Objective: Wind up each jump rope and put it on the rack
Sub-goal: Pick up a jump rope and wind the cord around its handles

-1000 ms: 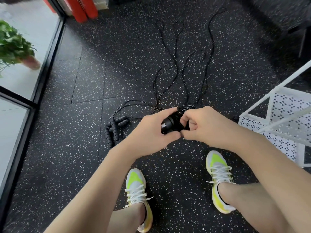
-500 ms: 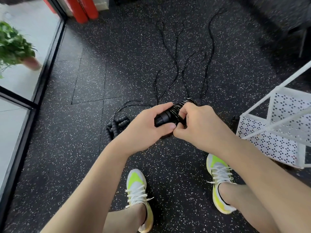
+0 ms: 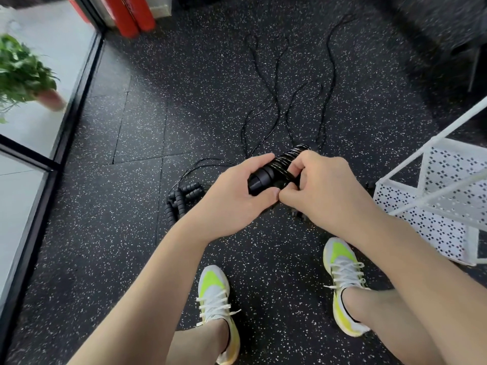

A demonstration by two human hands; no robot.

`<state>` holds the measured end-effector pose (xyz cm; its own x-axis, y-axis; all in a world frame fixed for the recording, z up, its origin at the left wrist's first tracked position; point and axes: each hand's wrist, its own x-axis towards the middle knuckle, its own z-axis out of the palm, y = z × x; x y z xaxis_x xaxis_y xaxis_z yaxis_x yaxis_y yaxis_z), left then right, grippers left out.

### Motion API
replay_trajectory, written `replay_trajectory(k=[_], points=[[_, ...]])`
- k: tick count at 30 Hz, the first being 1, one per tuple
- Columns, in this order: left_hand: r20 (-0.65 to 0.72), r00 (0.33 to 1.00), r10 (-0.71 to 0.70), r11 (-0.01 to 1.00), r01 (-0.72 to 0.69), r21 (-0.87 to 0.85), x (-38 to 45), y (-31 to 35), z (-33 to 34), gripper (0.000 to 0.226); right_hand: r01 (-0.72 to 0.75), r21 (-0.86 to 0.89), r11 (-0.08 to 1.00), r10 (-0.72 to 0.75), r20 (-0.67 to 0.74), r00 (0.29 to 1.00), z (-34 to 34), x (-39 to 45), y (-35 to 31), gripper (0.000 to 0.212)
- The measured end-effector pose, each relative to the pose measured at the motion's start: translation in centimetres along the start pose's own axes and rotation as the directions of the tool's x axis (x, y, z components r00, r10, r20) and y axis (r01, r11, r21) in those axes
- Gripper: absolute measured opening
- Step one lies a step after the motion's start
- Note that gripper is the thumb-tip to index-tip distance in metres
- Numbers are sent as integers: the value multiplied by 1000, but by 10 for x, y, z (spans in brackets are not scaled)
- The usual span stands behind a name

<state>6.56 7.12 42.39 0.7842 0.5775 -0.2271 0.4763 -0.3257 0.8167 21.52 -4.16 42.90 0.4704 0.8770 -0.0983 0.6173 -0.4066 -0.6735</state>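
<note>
Black jump rope handles point(image 3: 274, 171) wound w/ shiny cord, gripped by left hand point(image 3: 232, 198) from the left, right hand point(image 3: 324, 191) pinching the wraps. Second rope's ribbed handles point(image 3: 181, 198) on floor just left of left hand; loose cords point(image 3: 276, 101) trail beyond both hands. White perforated rack point(image 3: 432, 206) right of right hand. No legible writing.

Bright daylight enters from the window point(image 3: 39, 83) at the left, washing it out to near white. The speckled floor point(image 3: 131, 233) is evenly lit with soft shadows. The plant point(image 3: 23, 72) is motion-blurred, and the wide lens bends the frame's edges.
</note>
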Motion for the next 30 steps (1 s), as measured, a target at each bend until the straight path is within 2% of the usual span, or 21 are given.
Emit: replay_trajectory(k=[2, 5, 9, 12, 17, 22, 27, 30], points=[[-16, 1000, -7, 1000, 7, 1, 1, 0, 1, 65, 13, 12, 1000, -13, 3, 1000, 0, 1, 2, 13], [-57, 994, -95, 982, 84, -166, 0, -2, 4, 64, 63, 19, 998, -63, 50, 997, -2, 4, 4, 14], [-112, 981, -159, 957, 125, -261, 3, -5, 11, 65, 107, 37, 994, -111, 156, 981, -3, 5, 8, 18], [-96, 978, -184, 949, 151, -278, 4, -3, 13, 62, 104, 55, 993, -112, 181, 977, -7, 6, 11, 16], [-57, 990, -131, 974, 118, -195, 3, 2, 14, 67, 71, 39, 997, -77, 198, 977, -14, 6, 13, 14], [-67, 995, -74, 988, 63, -144, 4, 3, 13, 59, 15, 41, 999, -20, 133, 991, -13, 5, 11, 13], [-85, 995, -45, 991, 34, -126, 4, 2, 12, 59, -13, 6, 1000, 13, 5, 1000, -1, -1, 1, 13], [-96, 995, -33, 982, 14, -187, 3, 0, 9, 61, -20, 30, 999, 22, -73, 997, 2, -4, -3, 15]])
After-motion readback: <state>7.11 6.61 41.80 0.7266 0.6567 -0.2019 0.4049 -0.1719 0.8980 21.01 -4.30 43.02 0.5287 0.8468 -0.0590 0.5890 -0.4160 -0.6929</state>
